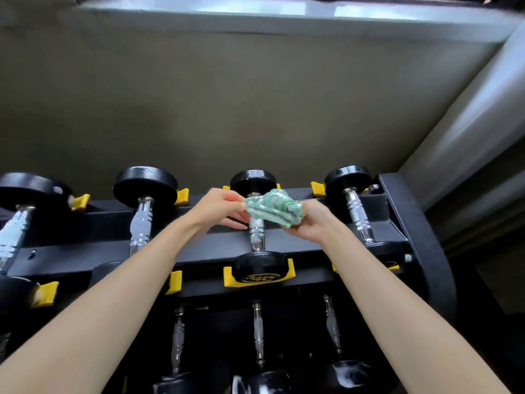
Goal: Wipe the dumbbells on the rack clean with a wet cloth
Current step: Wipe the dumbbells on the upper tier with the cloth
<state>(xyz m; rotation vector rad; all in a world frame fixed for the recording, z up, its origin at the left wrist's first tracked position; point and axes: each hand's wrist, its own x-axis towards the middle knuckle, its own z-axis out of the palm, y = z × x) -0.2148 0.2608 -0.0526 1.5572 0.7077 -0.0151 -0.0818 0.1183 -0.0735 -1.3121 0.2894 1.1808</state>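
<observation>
Your cloth (272, 206) is a crumpled green and white rag, bunched up and held just over the far part of the chrome handle of the middle dumbbell (257, 231). Your left hand (224, 207) pinches its edge from 9 o'clock. Your right hand (309, 223) holds it from 4 o'clock, with the fingers curled under it. This dumbbell has black round heads; the near head sits in a yellow cradle (230, 277), and it lies on the top tier of the black rack (210, 248).

At 3 o'clock of the cloth lies another dumbbell (356, 214), near your right wrist, and just behind it stands the end frame (420, 223) of the rack. At 9 o'clock lies a bigger dumbbell (142, 220), with open rail between it and your left hand. At 6 o'clock, on the lower tier, three more dumbbells (258, 336) lie under your forearms.

Behind the rack, at 12 o'clock, rises a plain beige wall (227, 95), with a bright window ledge (255, 12) at the top.
</observation>
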